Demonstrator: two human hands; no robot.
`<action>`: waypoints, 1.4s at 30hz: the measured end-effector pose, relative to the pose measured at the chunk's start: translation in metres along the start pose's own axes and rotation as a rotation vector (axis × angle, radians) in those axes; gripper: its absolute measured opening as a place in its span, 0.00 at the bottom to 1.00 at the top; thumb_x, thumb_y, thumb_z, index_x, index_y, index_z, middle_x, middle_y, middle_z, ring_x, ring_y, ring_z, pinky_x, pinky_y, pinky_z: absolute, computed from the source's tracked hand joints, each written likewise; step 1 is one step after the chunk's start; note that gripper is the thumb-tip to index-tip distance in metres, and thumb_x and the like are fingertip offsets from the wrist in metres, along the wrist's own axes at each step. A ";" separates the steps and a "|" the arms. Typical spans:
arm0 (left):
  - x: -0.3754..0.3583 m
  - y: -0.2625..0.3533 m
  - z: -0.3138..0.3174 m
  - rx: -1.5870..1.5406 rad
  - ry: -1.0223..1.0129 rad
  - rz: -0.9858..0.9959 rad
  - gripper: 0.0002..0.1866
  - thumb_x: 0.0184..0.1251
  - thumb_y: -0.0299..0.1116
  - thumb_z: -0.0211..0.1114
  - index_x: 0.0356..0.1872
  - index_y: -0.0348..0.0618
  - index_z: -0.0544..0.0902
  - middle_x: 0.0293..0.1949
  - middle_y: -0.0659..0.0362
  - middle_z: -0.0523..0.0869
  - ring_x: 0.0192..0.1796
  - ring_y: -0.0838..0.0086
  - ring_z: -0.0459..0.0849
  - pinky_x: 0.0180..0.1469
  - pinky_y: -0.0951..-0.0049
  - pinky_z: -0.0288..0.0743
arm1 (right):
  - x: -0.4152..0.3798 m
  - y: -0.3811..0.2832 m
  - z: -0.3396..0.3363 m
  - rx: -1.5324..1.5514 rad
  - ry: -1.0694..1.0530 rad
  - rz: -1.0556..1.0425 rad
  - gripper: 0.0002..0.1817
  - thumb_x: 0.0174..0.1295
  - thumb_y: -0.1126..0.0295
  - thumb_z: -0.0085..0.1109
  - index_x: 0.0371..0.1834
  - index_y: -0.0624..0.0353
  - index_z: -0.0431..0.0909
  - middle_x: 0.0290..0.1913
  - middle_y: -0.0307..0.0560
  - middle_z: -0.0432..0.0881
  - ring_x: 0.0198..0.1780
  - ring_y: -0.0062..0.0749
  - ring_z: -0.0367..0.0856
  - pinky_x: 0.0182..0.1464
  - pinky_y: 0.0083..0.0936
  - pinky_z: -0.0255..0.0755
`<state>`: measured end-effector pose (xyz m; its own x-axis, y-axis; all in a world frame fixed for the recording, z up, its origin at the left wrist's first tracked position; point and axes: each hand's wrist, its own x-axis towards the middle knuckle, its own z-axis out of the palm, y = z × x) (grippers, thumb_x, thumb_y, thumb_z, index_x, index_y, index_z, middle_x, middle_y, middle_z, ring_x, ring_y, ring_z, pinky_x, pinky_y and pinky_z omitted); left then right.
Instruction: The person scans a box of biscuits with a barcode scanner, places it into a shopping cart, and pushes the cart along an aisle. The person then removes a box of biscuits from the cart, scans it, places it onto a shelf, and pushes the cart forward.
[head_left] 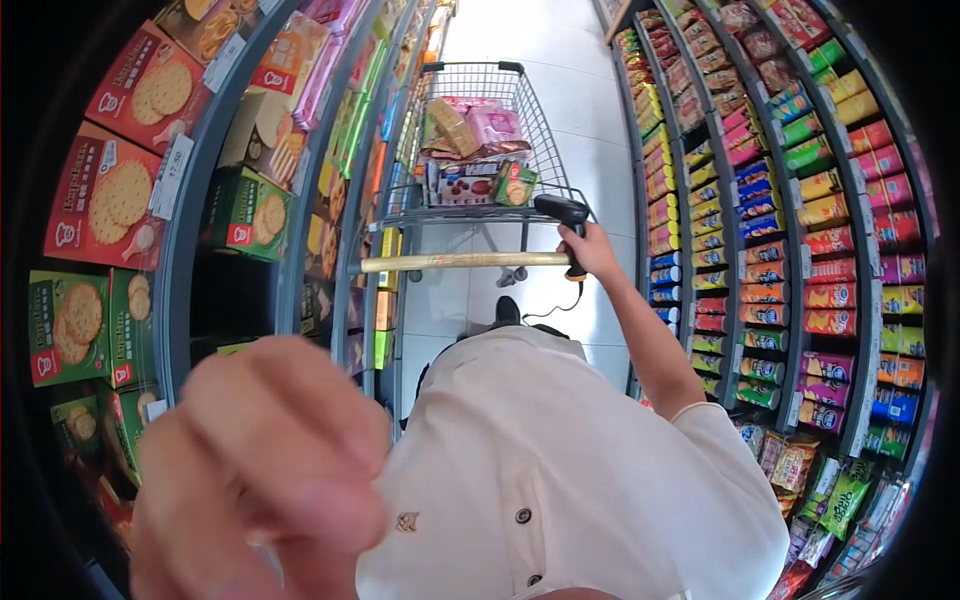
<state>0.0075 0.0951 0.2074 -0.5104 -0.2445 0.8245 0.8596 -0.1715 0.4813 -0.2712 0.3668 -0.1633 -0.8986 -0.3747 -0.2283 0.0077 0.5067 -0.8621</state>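
My left hand [265,460] is raised very close to the camera at the lower left, large and blurred. Its fingers are curled in, and I see nothing between them. Farther ahead, my right hand [597,252] is closed around a black handheld barcode scanner [562,211] at the right end of the cart's pale handle bar [460,262]. A thin dark cord [560,311] curls below it. In the wire shopping cart [548,140] lie several packages, among them a pink pack [495,127], a tan pack [452,128], a dark box [465,190] and a small green box [516,188].
On the left, close to the cart, a shelf unit [180,230] carries red cracker boxes [125,200] and green cracker boxes [70,325]. The right shelves hold rows of chip canisters [765,310] and bagged snacks [850,495]. Pale tiled floor [590,170] runs between them.
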 end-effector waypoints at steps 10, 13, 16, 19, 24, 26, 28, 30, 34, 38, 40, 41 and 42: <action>0.030 -0.011 0.044 -0.013 -0.152 0.023 0.35 0.59 0.39 0.82 0.70 0.73 0.81 0.68 0.88 0.79 0.66 0.68 0.75 0.59 0.61 0.77 | 0.006 -0.001 -0.003 -0.049 0.000 -0.035 0.22 0.68 0.52 0.65 0.37 0.65 0.87 0.28 0.48 0.91 0.31 0.37 0.91 0.39 0.33 0.82; 0.020 -0.007 0.028 -0.054 -0.128 0.029 0.35 0.58 0.42 0.83 0.69 0.73 0.82 0.68 0.86 0.80 0.67 0.71 0.76 0.59 0.65 0.77 | -0.001 0.003 -0.001 -0.041 -0.020 -0.018 0.21 0.68 0.53 0.64 0.38 0.64 0.87 0.27 0.47 0.91 0.30 0.37 0.91 0.39 0.33 0.82; 0.004 -0.007 0.010 -0.103 -0.101 0.059 0.34 0.57 0.46 0.84 0.68 0.72 0.83 0.69 0.85 0.80 0.67 0.74 0.76 0.59 0.68 0.78 | 0.008 0.000 0.000 -0.009 -0.020 -0.036 0.21 0.68 0.53 0.64 0.38 0.63 0.87 0.27 0.47 0.91 0.30 0.36 0.91 0.39 0.33 0.82; -0.011 -0.024 -0.003 -0.056 -0.014 0.067 0.34 0.57 0.50 0.85 0.67 0.71 0.84 0.69 0.83 0.81 0.68 0.77 0.76 0.59 0.71 0.78 | -0.003 -0.008 -0.003 -0.076 -0.015 -0.019 0.21 0.68 0.53 0.65 0.38 0.65 0.87 0.27 0.47 0.90 0.30 0.35 0.91 0.39 0.33 0.82; -0.055 -0.113 -0.045 0.709 0.170 -0.187 0.19 0.65 0.18 0.71 0.57 0.36 0.85 0.53 0.44 0.91 0.53 0.62 0.90 0.56 0.65 0.84 | -0.005 -0.011 -0.006 -0.084 -0.018 -0.043 0.20 0.67 0.55 0.67 0.37 0.65 0.86 0.28 0.49 0.91 0.31 0.36 0.91 0.40 0.33 0.82; -0.087 -0.152 -0.089 0.971 0.137 -0.656 0.16 0.66 0.24 0.75 0.55 0.37 0.89 0.53 0.56 0.93 0.57 0.72 0.89 0.58 0.71 0.81 | -0.008 -0.018 -0.008 -0.120 -0.030 -0.056 0.19 0.67 0.55 0.66 0.37 0.65 0.87 0.29 0.49 0.91 0.32 0.35 0.91 0.41 0.34 0.82; -0.149 -0.203 -0.151 1.020 0.143 -0.788 0.16 0.67 0.32 0.77 0.52 0.35 0.89 0.49 0.50 0.94 0.54 0.66 0.92 0.58 0.66 0.81 | -0.014 -0.021 -0.007 -0.189 -0.034 -0.073 0.19 0.66 0.54 0.66 0.37 0.64 0.87 0.30 0.48 0.91 0.33 0.37 0.91 0.43 0.35 0.82; -0.195 -0.225 -0.192 1.151 0.077 -0.881 0.17 0.68 0.42 0.76 0.48 0.39 0.90 0.43 0.46 0.93 0.51 0.56 0.93 0.55 0.62 0.83 | -0.012 -0.021 -0.008 -0.228 -0.039 -0.092 0.20 0.66 0.53 0.67 0.37 0.63 0.88 0.30 0.49 0.91 0.34 0.38 0.92 0.44 0.35 0.82; -0.211 -0.237 -0.206 1.407 -0.054 -0.984 0.17 0.69 0.48 0.73 0.42 0.45 0.93 0.34 0.51 0.93 0.39 0.57 0.93 0.42 0.60 0.84 | -0.015 -0.025 -0.008 -0.168 -0.066 -0.076 0.19 0.66 0.55 0.66 0.36 0.64 0.88 0.31 0.49 0.91 0.34 0.38 0.92 0.43 0.35 0.82; -0.200 -0.254 -0.208 1.594 -0.248 -1.110 0.24 0.72 0.58 0.65 0.38 0.47 0.93 0.30 0.51 0.92 0.37 0.53 0.92 0.42 0.55 0.84 | -0.013 -0.020 -0.008 -0.172 -0.074 -0.061 0.18 0.68 0.58 0.65 0.37 0.65 0.88 0.31 0.50 0.92 0.34 0.36 0.91 0.43 0.35 0.82; -0.194 -0.258 -0.205 1.617 -0.250 -1.182 0.25 0.71 0.60 0.64 0.37 0.49 0.93 0.33 0.50 0.92 0.40 0.52 0.92 0.44 0.52 0.84 | -0.008 -0.014 -0.006 -0.170 -0.057 -0.068 0.20 0.65 0.54 0.66 0.38 0.63 0.89 0.31 0.51 0.92 0.35 0.43 0.93 0.44 0.39 0.84; -0.194 -0.258 -0.202 1.629 -0.253 -1.228 0.25 0.71 0.61 0.64 0.36 0.49 0.94 0.34 0.49 0.93 0.41 0.51 0.92 0.45 0.50 0.84 | -0.004 -0.004 -0.004 -0.167 -0.037 -0.072 0.20 0.66 0.54 0.65 0.37 0.63 0.89 0.31 0.51 0.92 0.35 0.43 0.93 0.44 0.38 0.84; -0.198 -0.261 -0.204 1.616 -0.239 -1.227 0.25 0.71 0.60 0.64 0.35 0.49 0.93 0.34 0.49 0.93 0.41 0.51 0.92 0.45 0.51 0.84 | -0.005 -0.006 -0.006 -0.158 -0.026 -0.060 0.20 0.66 0.54 0.65 0.37 0.64 0.89 0.30 0.51 0.92 0.35 0.43 0.93 0.44 0.38 0.84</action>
<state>-0.1209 -0.0064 -0.1418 -0.8218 -0.5566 -0.1220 -0.5591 0.7465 0.3607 -0.2696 0.3703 -0.1548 -0.8837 -0.4268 -0.1924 -0.1161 0.5979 -0.7931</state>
